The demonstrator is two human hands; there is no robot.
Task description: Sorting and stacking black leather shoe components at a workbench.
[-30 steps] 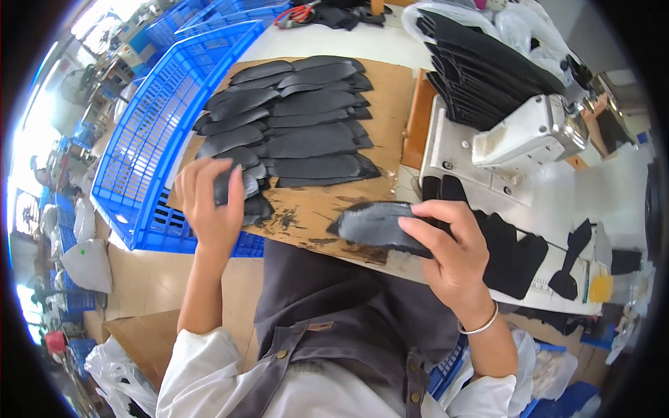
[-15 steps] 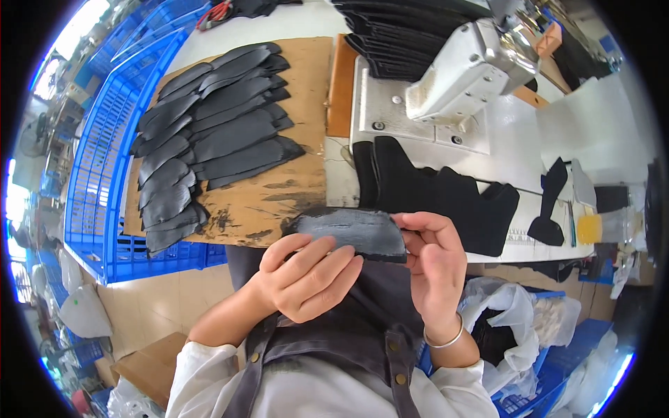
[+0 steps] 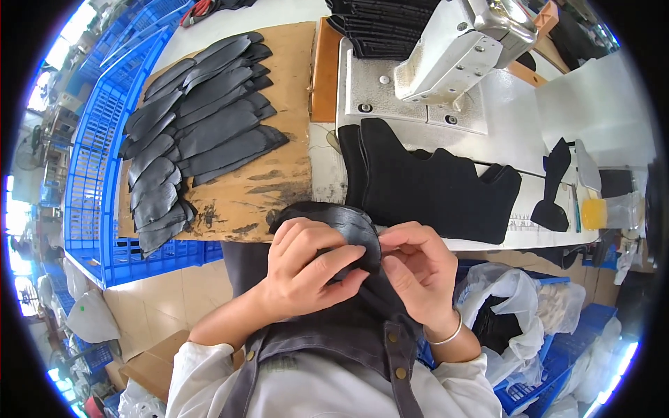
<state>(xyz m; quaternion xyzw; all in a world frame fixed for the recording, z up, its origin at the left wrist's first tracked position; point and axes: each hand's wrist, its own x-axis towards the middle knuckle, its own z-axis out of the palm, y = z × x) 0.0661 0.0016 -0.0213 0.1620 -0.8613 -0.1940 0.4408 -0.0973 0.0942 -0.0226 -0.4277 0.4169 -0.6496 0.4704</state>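
Both my hands hold one curved black leather piece (image 3: pixel 346 224) just above my lap, at the near edge of the work table. My left hand (image 3: pixel 306 265) covers its left part, fingers wrapped over it. My right hand (image 3: pixel 417 268) pinches its right end between thumb and fingers. A fanned stack of similar black pieces (image 3: pixel 195 125) lies on a brown cardboard sheet (image 3: pixel 286 174) to the left. A pile of larger black fabric pieces (image 3: pixel 432 184) lies on the white table in front of me.
A white sewing machine (image 3: pixel 453 56) stands behind the fabric pile. A blue plastic crate (image 3: pixel 90 174) sits at the far left under the cardboard. More black stacks (image 3: pixel 380 24) lie at the back. Plastic bags (image 3: pixel 516 313) and blue bins sit low on my right.
My left hand left the fanned stack and joined my right hand on the black piece. The piece came closer to my body, and the view shifted right toward the sewing machine.
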